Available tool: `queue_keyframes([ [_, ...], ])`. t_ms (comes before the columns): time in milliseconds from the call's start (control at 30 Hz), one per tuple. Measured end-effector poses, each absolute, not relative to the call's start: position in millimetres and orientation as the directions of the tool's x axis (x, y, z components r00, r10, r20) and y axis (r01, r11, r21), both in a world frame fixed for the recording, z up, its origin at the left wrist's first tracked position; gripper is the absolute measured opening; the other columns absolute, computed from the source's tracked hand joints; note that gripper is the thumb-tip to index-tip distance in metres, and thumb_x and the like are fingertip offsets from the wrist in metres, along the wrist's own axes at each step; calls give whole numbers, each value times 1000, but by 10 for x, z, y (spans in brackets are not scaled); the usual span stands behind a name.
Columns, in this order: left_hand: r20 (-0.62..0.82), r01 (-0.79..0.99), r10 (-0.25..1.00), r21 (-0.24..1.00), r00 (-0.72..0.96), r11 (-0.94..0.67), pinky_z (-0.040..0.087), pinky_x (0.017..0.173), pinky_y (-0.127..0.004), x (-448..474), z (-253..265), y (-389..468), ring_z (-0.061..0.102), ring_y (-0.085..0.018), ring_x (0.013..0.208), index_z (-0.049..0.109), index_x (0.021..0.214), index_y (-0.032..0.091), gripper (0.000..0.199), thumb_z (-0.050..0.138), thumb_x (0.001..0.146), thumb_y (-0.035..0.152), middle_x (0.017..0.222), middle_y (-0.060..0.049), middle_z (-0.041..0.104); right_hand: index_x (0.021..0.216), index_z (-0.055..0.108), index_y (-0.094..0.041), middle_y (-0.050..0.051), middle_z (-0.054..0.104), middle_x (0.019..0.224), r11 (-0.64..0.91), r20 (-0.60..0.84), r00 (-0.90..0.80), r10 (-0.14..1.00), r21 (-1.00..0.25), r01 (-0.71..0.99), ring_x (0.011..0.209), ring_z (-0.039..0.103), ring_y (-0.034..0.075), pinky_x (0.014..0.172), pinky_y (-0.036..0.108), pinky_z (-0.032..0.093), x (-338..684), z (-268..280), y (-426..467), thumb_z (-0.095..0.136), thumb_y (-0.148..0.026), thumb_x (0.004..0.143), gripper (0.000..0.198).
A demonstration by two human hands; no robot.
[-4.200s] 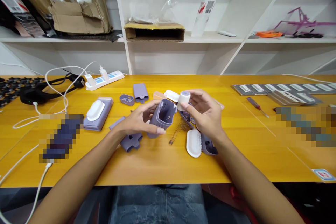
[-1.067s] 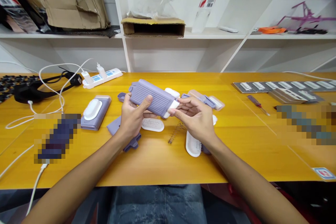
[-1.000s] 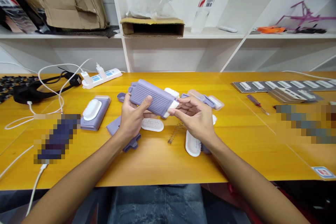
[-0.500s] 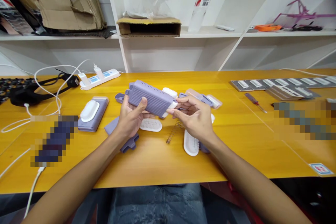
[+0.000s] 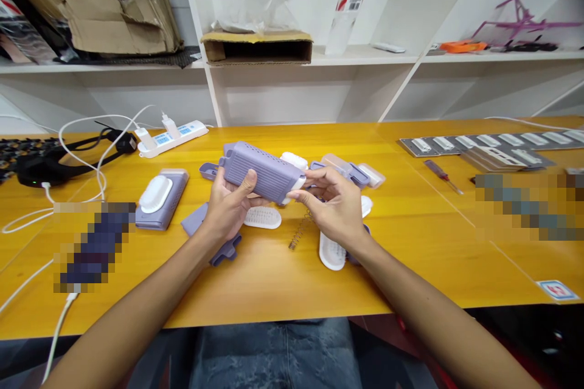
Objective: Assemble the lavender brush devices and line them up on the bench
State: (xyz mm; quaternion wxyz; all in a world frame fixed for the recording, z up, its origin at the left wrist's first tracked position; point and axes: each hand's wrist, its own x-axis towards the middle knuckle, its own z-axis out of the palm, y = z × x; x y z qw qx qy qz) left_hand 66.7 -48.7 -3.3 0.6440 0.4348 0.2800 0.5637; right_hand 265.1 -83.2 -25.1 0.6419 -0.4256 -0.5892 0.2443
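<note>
My left hand (image 5: pixel 232 197) is wrapped round a purple ribbed plastic housing (image 5: pixel 262 173), thumb along its front face. The housing is held above the table, tilted down to the right. At its right end a white plastic piece (image 5: pixel 297 183) shows, and the fingertips of my right hand (image 5: pixel 335 203) pinch it. Beneath my hands lie a white bristled oval piece (image 5: pixel 263 217) and a coil spring (image 5: pixel 298 234), its upper end hidden by my right hand. Another white bristled piece (image 5: pixel 332 253) rests below my right wrist, and purple parts (image 5: pixel 227 250) lie under my left forearm.
To the left are a purple case with a white oval part (image 5: pixel 156 193), a blurred-out dark device (image 5: pixel 98 246) on a cable, and a power strip (image 5: pixel 173 138). A screwdriver (image 5: pixel 442 176) and a long grey strip (image 5: pixel 493 141) lie right. White shelves (image 5: pixel 292 97) stand behind.
The camera view has shifted slightly. My right hand has moved a little to the left and down with the white end piece, which now shows less beyond the housing.
</note>
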Motion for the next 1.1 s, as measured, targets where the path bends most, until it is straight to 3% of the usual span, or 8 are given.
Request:
queue_keyframes([
  [233, 108, -491, 971, 871, 214, 12, 72, 89, -50, 683, -11, -500, 82, -30, 108, 54, 125, 24, 70, 98, 77, 49, 131, -10, 76, 110, 72, -27, 3, 82, 98, 532, 546, 189, 816, -838, 121, 86, 81, 24, 80, 44, 71, 2624, -245, -849, 95, -40, 83, 38],
  [367, 89, -492, 976, 870, 199, 21, 72, 89, -49, 682, -3, -491, 83, -29, 104, 55, 122, 23, 66, 97, 79, 48, 125, -10, 79, 125, 71, -29, 4, 80, 104, 575, 585, 131, 801, -811, 110, 90, 79, 24, 83, 44, 70, 2622, -249, -859, 87, -36, 92, 37],
  [500, 62, -496, 980, 867, 188, 40, 73, 88, -47, 675, 19, -483, 83, -32, 107, 58, 120, 21, 66, 98, 77, 50, 116, -10, 82, 157, 54, -35, 9, 76, 129, 606, 621, -11, 784, -761, 234, 105, 78, 28, 92, 48, 70, 2644, -279, -876, 84, -37, 95, 68],
  [600, 55, -490, 980, 870, 190, 46, 73, 87, -46, 667, 29, -480, 83, -33, 108, 59, 118, 21, 62, 97, 79, 51, 114, -10, 83, 166, 43, -37, 11, 68, 149, 666, 675, -121, 728, -653, 360, 109, 76, 30, 95, 50, 69, 2667, -297, -872, 90, -38, 90, 90],
  [767, 33, -475, 977, 877, 210, 72, 74, 84, -47, 663, 30, -482, 84, -33, 105, 61, 116, 21, 59, 96, 79, 51, 113, -11, 83, 163, 46, -33, 14, 66, 149, 680, 707, -146, 692, -570, 462, 114, 73, 32, 86, 49, 70, 2703, -269, -856, 81, -29, 96, 75],
  [967, 31, -451, 975, 890, 222, 74, 75, 77, -45, 665, 42, -488, 85, -32, 96, 63, 120, 19, 65, 98, 76, 52, 115, -12, 83, 150, 58, -29, 17, 61, 146, 707, 772, -119, 624, -494, 506, 131, 65, 37, 77, 46, 71, 2695, -169, -909, 82, -22, 89, 67],
  [1100, 31, -440, 976, 895, 217, 70, 75, 73, -44, 669, 37, -487, 85, -31, 92, 65, 120, 18, 65, 97, 76, 55, 114, -12, 83, 144, 63, -28, 16, 65, 142, 702, 782, -77, 618, -506, 502, 130, 67, 38, 75, 47, 71, 2666, -147, -944, 84, -19, 85, 64],
])
